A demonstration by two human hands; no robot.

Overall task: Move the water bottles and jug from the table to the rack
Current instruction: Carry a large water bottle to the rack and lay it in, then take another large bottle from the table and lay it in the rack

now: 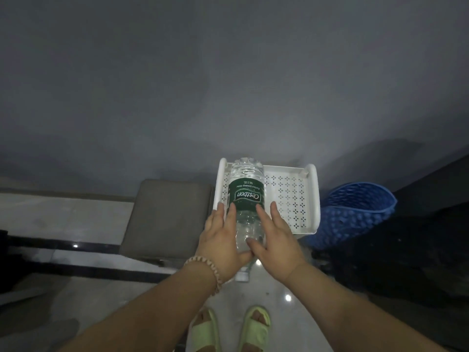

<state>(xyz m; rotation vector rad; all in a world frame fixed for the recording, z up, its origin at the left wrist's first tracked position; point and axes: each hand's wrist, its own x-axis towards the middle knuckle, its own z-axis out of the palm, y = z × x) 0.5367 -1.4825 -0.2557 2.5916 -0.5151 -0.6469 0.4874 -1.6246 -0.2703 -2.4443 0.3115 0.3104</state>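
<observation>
A large clear water bottle with a green label and white cap is held upright over the left side of a white perforated plastic rack that stands against the grey wall. My left hand, with a bead bracelet at the wrist, grips the bottle's upper part from the left. My right hand presses on it from the right, thumb across the front. The bottle's base is near the rack's top shelf; whether it touches is unclear. No jug and no other bottles are in view.
A grey cushioned stool stands left of the rack. A blue woven plastic basket leans on the right, beside dark furniture. My feet in light green slippers stand on a glossy tiled floor.
</observation>
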